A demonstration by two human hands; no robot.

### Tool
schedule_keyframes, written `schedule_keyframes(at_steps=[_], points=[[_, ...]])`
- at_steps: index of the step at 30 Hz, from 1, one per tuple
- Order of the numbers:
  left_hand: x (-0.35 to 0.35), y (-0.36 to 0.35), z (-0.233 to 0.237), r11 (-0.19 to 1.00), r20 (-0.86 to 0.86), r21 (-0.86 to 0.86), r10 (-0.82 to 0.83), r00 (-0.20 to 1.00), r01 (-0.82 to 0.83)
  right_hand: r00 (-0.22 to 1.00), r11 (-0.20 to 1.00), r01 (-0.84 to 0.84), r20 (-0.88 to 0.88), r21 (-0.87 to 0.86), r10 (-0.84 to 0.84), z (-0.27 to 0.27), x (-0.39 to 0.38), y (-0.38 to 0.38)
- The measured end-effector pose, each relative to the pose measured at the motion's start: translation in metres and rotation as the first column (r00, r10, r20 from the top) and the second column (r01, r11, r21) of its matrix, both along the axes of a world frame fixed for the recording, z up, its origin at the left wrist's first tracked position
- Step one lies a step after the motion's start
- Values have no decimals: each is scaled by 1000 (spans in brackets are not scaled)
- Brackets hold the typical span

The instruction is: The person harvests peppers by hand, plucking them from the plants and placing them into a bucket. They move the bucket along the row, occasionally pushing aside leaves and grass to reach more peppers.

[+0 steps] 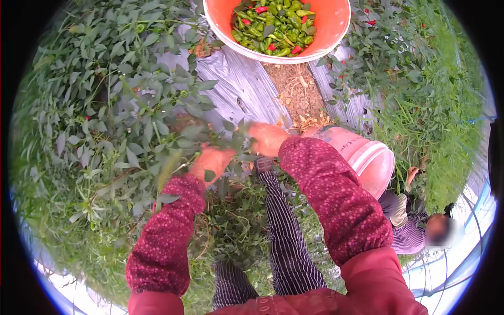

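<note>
My left hand [212, 161] reaches into the leafy pepper plant [184, 134], partly covered by leaves. Motion blur and foliage hide its fingers. Just right of it, my right hand [268, 139] has its fingers curled in at the plant's edge; whatever is between them is hidden. Ahead of both hands stands an orange bucket [223, 29] with a pale rim. Inside it lie many green peppers [275, 26] and a few red ones.
A pink bucket [341, 142] leans on its side beyond my right forearm. Another person [407, 233] is low down at the right. Silvery plastic mulch [239, 84] borders a strip of bare soil [299, 92]. More pepper plants [346, 76] and tall grass [446, 105] grow on the right.
</note>
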State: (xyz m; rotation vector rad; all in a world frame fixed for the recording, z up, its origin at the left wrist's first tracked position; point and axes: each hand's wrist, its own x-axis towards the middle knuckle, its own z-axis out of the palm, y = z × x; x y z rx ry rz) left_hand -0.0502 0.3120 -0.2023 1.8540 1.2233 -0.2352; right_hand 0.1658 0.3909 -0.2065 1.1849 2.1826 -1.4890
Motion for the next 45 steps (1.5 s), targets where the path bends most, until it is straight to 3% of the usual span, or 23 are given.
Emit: schedule_keyframes(at_steps=[2,6,8,10,12,13,14,15,16,18,19,21,22,24,26,27,28,30,34,38,41,44,45], points=[[-7,-10,3,999,84,42,7,996,-10,987,982,-134,72,-135,145,2,-10,-12],[-13,-25,7,993,7,102,-64,998,63,968,987,86,-244,135,-51,-11,11,-65],[-11,-30,10,988,-24,27,-149,989,149,999,983,-15,44,181,7,20,12,-65],[-9,-38,5,981,-76,30,-187,979,190,922,926,-357,207,124,328,40,23,-58],[-13,-55,-12,989,-11,-107,105,994,-106,817,943,-334,501,11,284,47,57,-44],[-12,-55,-14,965,1,-171,203,979,-200,820,941,-337,498,23,281,51,57,-33],[-12,-57,-18,929,7,-229,301,954,-291,911,986,-144,401,84,98,56,58,-27],[-9,-47,-5,974,24,-190,132,991,-125,949,992,65,299,111,-96,63,59,-27],[-2,-31,11,989,41,-138,-42,998,47,947,992,69,306,104,-98,69,55,-25],[10,-14,37,972,-59,-231,-57,997,42,868,866,496,-25,57,-496,77,31,-23],[9,-20,35,976,-45,-196,-106,993,96,863,861,505,-18,53,-505,76,24,-29],[5,-38,39,972,-26,-173,-168,986,161,725,712,671,-17,-209,-688,71,17,-48],[2,-48,44,994,63,-94,-53,997,59,719,704,678,-8,-212,-695,62,16,-61],[-3,-59,44,998,162,-37,51,986,-46,809,783,576,23,-234,-588,38,13,-94],[-5,-69,42,957,73,-185,241,968,-224,904,878,424,58,-220,-423,25,0,-117],[-4,-60,48,968,48,-201,166,985,-153,955,946,295,3,-135,-298,23,-8,-124],[-3,-58,47,966,50,-212,159,986,-145,952,942,303,10,-144,-305,20,-17,-131],[1,-58,43,986,72,-104,-125,990,132,939,911,301,-77,-283,-334,17,-34,-142],[-5,-65,35,961,41,-77,-264,964,267,923,855,352,-10,-382,-384,22,-48,-156],[-15,-78,34,959,100,14,-284,954,284,978,894,91,-131,-440,-164,24,-41,-148],[-23,-76,47,941,154,50,-337,929,334,969,848,-221,-207,-483,134,33,-38,-128],[-50,-76,48,967,204,65,-253,946,245,932,801,-256,-358,-541,56,8,-8,-110],[-57,-76,52,971,221,33,-236,946,235,974,872,-74,-223,-484,-41,-4,-8,-106]])
